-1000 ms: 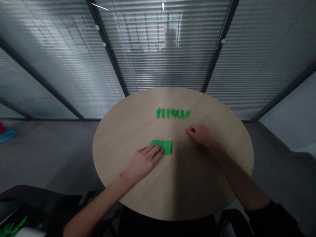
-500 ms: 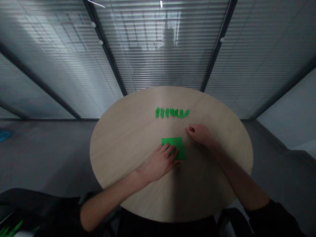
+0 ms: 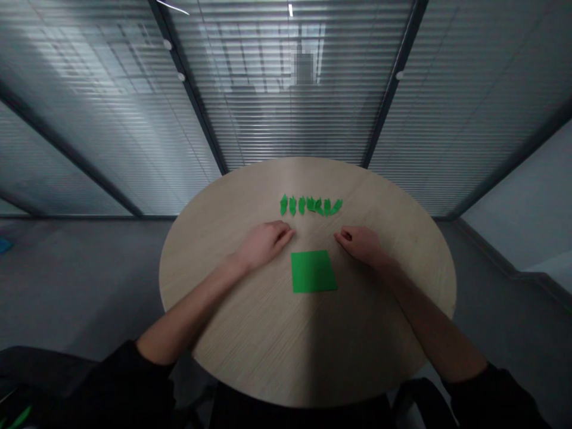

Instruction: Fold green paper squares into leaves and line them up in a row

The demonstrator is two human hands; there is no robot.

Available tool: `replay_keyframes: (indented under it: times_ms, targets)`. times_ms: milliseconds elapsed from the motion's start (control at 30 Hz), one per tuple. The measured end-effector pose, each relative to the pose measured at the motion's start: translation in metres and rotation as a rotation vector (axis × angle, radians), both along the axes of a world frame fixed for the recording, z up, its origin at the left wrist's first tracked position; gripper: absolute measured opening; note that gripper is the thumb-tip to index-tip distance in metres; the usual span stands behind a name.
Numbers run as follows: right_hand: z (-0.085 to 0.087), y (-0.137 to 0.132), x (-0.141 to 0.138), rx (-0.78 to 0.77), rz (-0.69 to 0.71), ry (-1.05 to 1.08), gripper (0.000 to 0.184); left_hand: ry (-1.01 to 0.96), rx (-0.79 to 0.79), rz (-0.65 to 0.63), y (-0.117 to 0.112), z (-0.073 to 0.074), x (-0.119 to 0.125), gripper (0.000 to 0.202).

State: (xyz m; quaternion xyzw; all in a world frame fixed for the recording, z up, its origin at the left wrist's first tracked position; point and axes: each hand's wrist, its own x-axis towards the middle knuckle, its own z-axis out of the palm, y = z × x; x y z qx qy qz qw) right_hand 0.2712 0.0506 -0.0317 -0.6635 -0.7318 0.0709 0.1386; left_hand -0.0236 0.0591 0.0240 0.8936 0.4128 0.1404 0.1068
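A flat square of green paper [image 3: 313, 271] lies on the round wooden table [image 3: 250, 369] in front of me. My left hand [image 3: 267, 241] rests as a loose fist on the tabletop, up and to the left of the paper, touching none of it. Beyond the paper to the right lies my right hand [image 3: 360, 243], its fingers curled in with nothing visible in them. Farther off, a row of several small green folded paper pieces [image 3: 301, 205] runs across the table; some at its right end lean or overlap.
Glass partitions with horizontal blinds [image 3: 290, 119] stand behind the table's far edge. A black chair [image 3: 44, 357] is at the lower left, with something green [image 3: 20, 417] in the corner below it. A blue object [image 3: 4, 245] lies on the floor at far left.
My left hand has come off the green paper, moved up and to the left, and curled into a loose fist. The right hand has stayed where it was.
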Motion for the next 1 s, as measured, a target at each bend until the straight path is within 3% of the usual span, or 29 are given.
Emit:
replay_keyframes:
  times_ms: [67,167,300,400,1000]
  targets:
    - [0.0,0.0,0.0,-0.002,-0.006,0.005,0.036,0.003,0.01,0.067,0.016,-0.003,-0.001,0.043]
    - [0.001,0.0,-0.001,0.0,-0.006,0.012,0.036,0.017,0.03,0.154,0.029,-0.018,-0.003,0.048]
    - [0.001,-0.001,-0.002,0.018,-0.01,0.023,0.038,0.04,0.033,0.154,0.033,-0.041,-0.007,0.049]
    - [-0.001,-0.001,-0.003,0.027,-0.014,0.025,0.04,0.057,0.031,0.152,0.034,-0.049,-0.011,0.049]
    - [-0.003,-0.002,-0.003,0.036,-0.016,-0.012,0.038,0.007,0.017,0.12,0.032,-0.048,-0.014,0.046]
